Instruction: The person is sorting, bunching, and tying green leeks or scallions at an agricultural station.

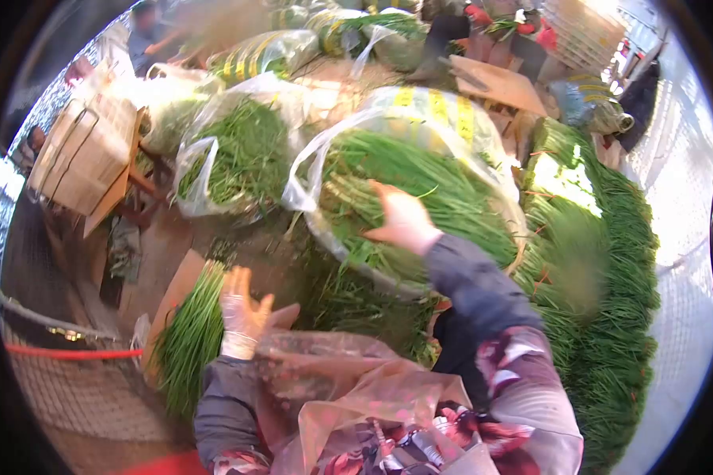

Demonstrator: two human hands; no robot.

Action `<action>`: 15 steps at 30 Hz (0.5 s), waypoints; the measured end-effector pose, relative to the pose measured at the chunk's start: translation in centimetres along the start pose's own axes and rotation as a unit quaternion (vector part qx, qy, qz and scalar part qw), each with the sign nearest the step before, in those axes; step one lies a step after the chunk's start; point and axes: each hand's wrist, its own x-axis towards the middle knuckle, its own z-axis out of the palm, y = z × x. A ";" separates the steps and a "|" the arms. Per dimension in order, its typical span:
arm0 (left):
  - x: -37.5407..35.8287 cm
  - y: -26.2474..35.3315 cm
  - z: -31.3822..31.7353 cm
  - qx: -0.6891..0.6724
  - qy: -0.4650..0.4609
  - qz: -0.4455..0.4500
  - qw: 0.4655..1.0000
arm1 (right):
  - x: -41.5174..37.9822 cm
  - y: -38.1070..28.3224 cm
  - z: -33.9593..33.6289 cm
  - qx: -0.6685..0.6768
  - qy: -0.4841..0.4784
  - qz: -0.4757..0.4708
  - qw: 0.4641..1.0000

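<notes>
My right hand (pixel 406 219) reaches over a large clear plastic bag (pixel 310 186) packed with long green chives (pixel 428 170), its thumb and fingers apart at the leafy heap. On the lower left my left hand (pixel 244 310), in a thin see-through glove, has its fingers spread and holds nothing. Right beside it a loose bundle of chives (pixel 188 340) lies on a flat brown board (pixel 184 273). A pinkish see-through apron (pixel 364 376) covers my lap.
Another bag of greens (pixel 242 150) stands left of the big bag. Stacked chive bundles (pixel 618 317) line the right side. A wooden crate (pixel 87 150) sits at left, a wooden board (pixel 499 85) at the back. A red strap (pixel 75 353) crosses the lower left. Other people work behind.
</notes>
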 end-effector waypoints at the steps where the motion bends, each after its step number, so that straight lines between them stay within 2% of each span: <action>1: 2.1 2.3 1.3 -0.053 -0.003 0.035 0.998 | 2.2 0.1 1.3 -0.074 -0.027 0.048 0.996; 3: 3.6 5.5 4.4 -0.182 -0.028 0.062 0.981 | 3.9 0.8 4.7 -0.151 -0.021 0.167 0.974; 4: 4.0 7.2 5.5 -0.204 -0.038 0.075 0.975 | 4.2 0.5 5.3 -0.202 -0.091 0.202 0.954; 5: 4.5 8.6 6.5 -0.225 -0.048 0.088 0.969 | 4.7 0.5 6.1 -0.276 -0.156 0.194 0.928; 6: 4.9 9.8 7.0 -0.234 -0.065 0.097 0.965 | 4.8 2.2 10.3 -0.332 -0.114 0.179 0.919; 8: 4.9 11.0 8.3 -0.233 -0.097 0.104 0.962 | 4.6 2.3 11.1 -0.356 -0.091 0.118 0.922; 9: 4.9 11.2 8.7 -0.236 -0.110 0.104 0.960 | 5.1 1.4 8.6 -0.299 -0.180 0.130 0.928; 11: 4.9 11.4 10.0 -0.258 -0.128 0.087 0.954 | 5.2 0.9 5.6 -0.173 -0.209 0.175 0.947; 12: 4.9 11.5 10.2 -0.261 -0.126 0.088 0.953 | 5.3 0.8 5.3 -0.177 -0.209 0.175 0.946; 14: 4.9 11.8 10.1 -0.297 -0.141 0.069 0.942 | 5.4 0.4 5.2 -0.099 -0.217 0.259 0.936; 15: 5.0 11.7 10.1 -0.301 -0.140 0.069 0.941 | 5.3 0.7 5.5 -0.103 -0.218 0.260 0.935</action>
